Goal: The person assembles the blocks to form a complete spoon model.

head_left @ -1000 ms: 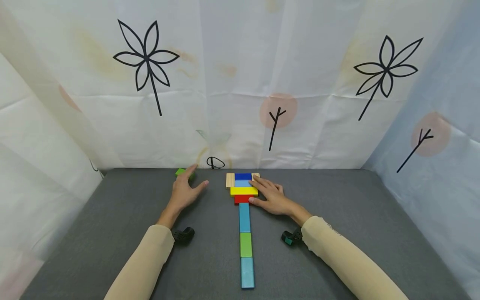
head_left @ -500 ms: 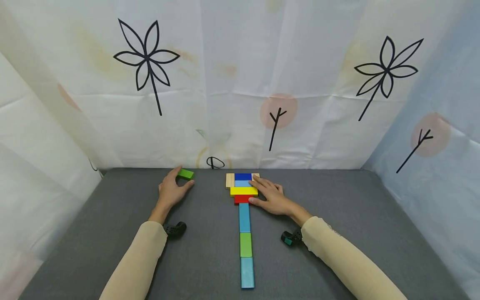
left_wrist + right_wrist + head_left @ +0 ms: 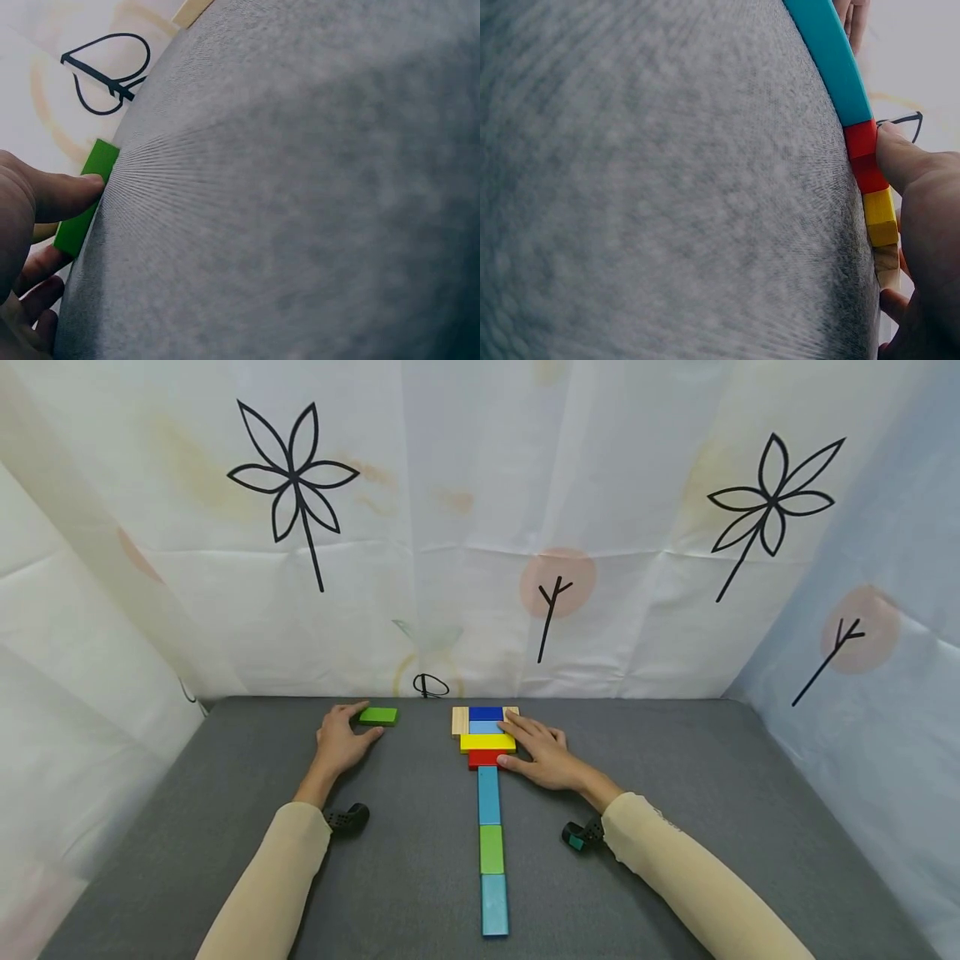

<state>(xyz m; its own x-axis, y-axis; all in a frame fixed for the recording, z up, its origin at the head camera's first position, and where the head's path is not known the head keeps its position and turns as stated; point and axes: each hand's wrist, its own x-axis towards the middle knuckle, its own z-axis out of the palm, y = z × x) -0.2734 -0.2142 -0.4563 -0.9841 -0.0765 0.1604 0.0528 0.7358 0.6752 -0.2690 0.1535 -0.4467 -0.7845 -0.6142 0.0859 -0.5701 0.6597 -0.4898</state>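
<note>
At the far left of the table, my left hand (image 3: 340, 743) pinches a green wooden block (image 3: 378, 717); its thumb lies against the block's near face in the left wrist view. My right hand (image 3: 551, 756) rests at the right side of a block row, its thumb touching a red block (image 3: 483, 760) and its fingertips on a natural wood block (image 3: 512, 710), partly covered. Another natural wood block (image 3: 460, 722) flanks a dark blue block (image 3: 486, 713) and a light blue block (image 3: 484, 727). A yellow block (image 3: 487, 742) lies between these and the red one.
A straight line of flat blocks runs toward me: a blue block (image 3: 489, 796), a light green block (image 3: 492, 850) and another blue block (image 3: 495, 905). They lie on a grey table (image 3: 420, 877). A white printed curtain (image 3: 450, 527) hangs along the table's back edge.
My left hand has moved left and down. The green block, earlier mostly hidden by it, has come nearer, shifted right and turned straight. My right hand has stayed in place.
</note>
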